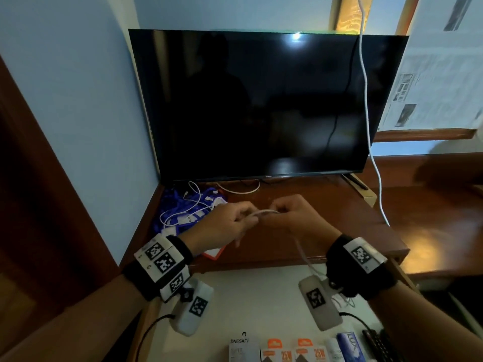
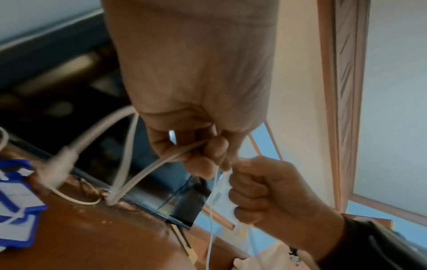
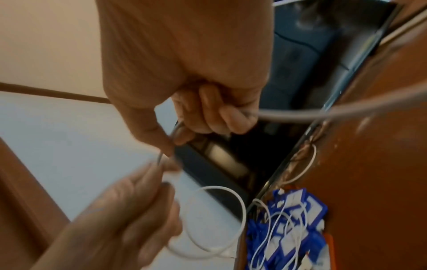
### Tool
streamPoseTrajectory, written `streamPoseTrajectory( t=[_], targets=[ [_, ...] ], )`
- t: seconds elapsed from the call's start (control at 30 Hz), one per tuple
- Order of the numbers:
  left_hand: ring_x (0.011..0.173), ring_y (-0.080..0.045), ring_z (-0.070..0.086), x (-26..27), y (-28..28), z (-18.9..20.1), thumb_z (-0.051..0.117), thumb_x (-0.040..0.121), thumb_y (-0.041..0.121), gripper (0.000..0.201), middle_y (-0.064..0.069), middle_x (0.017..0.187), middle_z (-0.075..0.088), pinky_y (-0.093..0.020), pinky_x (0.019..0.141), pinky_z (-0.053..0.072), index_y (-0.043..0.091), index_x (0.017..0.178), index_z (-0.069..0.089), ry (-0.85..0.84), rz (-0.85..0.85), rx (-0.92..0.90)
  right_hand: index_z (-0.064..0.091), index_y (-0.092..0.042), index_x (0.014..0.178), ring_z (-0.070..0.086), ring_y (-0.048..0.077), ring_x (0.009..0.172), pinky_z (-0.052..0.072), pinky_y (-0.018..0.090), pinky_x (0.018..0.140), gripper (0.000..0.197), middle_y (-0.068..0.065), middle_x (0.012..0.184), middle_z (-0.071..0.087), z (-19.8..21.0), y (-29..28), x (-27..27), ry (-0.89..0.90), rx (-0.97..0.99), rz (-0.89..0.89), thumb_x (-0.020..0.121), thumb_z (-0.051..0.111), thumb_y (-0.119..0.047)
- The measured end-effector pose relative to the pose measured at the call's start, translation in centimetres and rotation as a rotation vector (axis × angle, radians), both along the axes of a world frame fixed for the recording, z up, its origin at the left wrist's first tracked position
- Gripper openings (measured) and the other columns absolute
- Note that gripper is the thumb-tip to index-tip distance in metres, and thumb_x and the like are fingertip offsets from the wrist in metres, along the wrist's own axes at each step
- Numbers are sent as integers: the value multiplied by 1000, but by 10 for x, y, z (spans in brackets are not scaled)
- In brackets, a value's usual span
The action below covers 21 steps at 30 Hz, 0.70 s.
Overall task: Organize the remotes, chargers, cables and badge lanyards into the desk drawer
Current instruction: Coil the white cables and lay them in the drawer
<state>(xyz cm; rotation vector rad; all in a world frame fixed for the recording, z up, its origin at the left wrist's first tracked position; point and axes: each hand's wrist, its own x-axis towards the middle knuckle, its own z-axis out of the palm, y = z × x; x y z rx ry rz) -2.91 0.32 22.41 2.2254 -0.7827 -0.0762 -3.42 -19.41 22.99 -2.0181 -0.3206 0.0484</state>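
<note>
Both hands are meeting in mid-air over the brown wooden desk (image 1: 300,231), right in front of the dark television (image 1: 251,100). The left hand (image 1: 224,226) is pinching a thin white cable (image 1: 264,212) between thumb and curled fingers, and the right hand (image 1: 292,215) is clamping the same cable in a closed fist, the two sets of knuckles almost touching. A short stretch of cable is bridging the gap between them. From the right hand the cable is trailing down past the wrist toward the open drawer (image 1: 261,296), whose pale floor is showing below the desk edge.

The left wrist view is showing loops of the cable (image 2: 129,164) arcing out of the left hand (image 2: 196,91), with the right hand (image 2: 265,193) gripping a thinner strand beside it. The right wrist view is giving the mirror: right hand (image 3: 184,64) curled round the cable (image 3: 323,113), left hand (image 3: 129,210) below with a white loop hanging from it.

Back on the desk's left rear corner, a heap of blue badge lanyards (image 1: 183,212) is lying tangled with more white cables, an orange-edged card (image 1: 214,253) peeking out under the left wrist. At the drawer's near edge, boxed chargers (image 1: 277,351) are standing in a row, and a black remote (image 1: 379,346) is lying to their right.
</note>
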Motion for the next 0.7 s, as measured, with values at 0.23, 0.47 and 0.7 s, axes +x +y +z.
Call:
streamPoseTrajectory(
  t=[0.23,0.47,0.7],
  targets=[
    [53,-8,52,26,63,-37,45,100,30,25,7,62,55,-27,59,45,23,89,67,96,202,116,57,-4,64,44,4,36,35,14,38,21,-10,39,47,25,-74,6,-31,294,-383,83,65,-2],
    [55,-13,53,45,95,-41,39,103,27,32,1,54,54,-34,64,43,16,86,64,145,455,-170,65,-7,69,52,12,53,42,26,55,11,1,57,55,1,-112,13,-294,-62,-750,79,69,-7],
    [50,-8,32,29,34,-12,38,103,29,32,7,56,36,-23,49,29,12,90,61,114,393,-493,37,-29,138,50,27,118,50,37,89,75,6,126,53,-27,-42,26,-42,-408,-285,73,73,-15]
  ],
)
